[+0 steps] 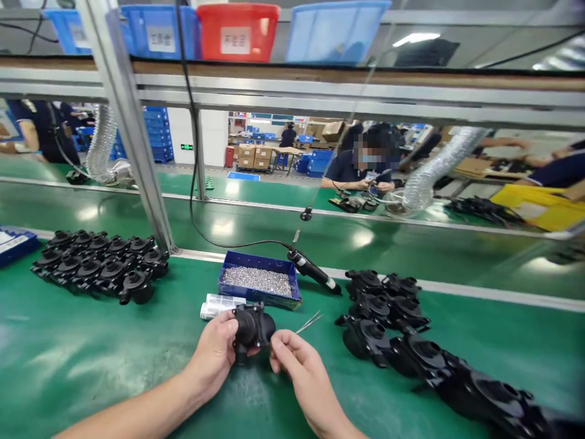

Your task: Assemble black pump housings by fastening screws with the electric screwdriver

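A black round plastic housing (252,327) with short pipe stubs is held above the green bench. My left hand (217,349) grips its left side, thumb on top. At its right edge is my right hand (295,366), its thumb and forefinger pinched together; whatever lies between those fingertips is too small to make out. Just behind the housing stands a blue box (260,280) filled with small metal screws. A clear roll (223,306) lies left of the box. Thin metal pins (311,321) lie beyond my right hand.
Black housings stand in rows at the left (98,262) and the right (388,311). A corded black screwdriver (314,271) lies behind the box. A metal post (128,122) rises at the left. A person (361,164) works across the bench.
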A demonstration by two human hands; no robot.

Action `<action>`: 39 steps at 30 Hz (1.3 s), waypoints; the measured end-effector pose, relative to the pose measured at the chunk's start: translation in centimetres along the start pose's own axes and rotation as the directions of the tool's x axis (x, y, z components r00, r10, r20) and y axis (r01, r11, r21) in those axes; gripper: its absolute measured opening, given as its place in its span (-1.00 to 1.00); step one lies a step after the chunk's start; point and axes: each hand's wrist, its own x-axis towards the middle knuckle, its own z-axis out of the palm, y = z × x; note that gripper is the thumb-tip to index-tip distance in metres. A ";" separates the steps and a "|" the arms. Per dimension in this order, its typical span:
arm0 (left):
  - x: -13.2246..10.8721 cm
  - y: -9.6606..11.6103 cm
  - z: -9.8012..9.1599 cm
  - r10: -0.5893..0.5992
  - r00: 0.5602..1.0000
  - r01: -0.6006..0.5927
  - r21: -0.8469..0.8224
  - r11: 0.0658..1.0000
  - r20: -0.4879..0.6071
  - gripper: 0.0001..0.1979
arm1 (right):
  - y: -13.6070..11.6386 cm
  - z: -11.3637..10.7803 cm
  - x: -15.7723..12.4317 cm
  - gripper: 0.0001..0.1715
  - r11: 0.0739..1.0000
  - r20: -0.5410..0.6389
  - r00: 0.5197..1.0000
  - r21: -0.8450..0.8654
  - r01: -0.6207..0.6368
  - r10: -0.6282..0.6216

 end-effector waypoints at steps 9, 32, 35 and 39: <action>-0.1 -0.1 0.5 0.110 0.994 -0.108 0.122 0.987 -0.013 -0.34 | -0.8 0.5 -0.1 -0.49 0.942 0.107 0.994 0.332 -0.046 0.011; -0.3 -0.7 -0.5 0.382 0.923 -0.370 0.186 0.910 -0.036 -0.26 | -0.4 0.3 0.4 -0.35 0.783 0.177 0.937 0.514 -0.350 0.302; -0.3 -0.7 -0.5 0.362 0.932 -0.349 0.195 0.917 -0.034 -0.26 | -0.4 0.1 0.5 -0.35 0.793 0.192 0.938 0.502 -0.346 0.288; -0.5 -0.6 -0.1 0.310 0.947 -0.287 0.212 0.934 -0.083 -0.25 | -0.2 0.1 0.6 -0.40 0.856 0.139 0.971 0.459 -0.238 0.196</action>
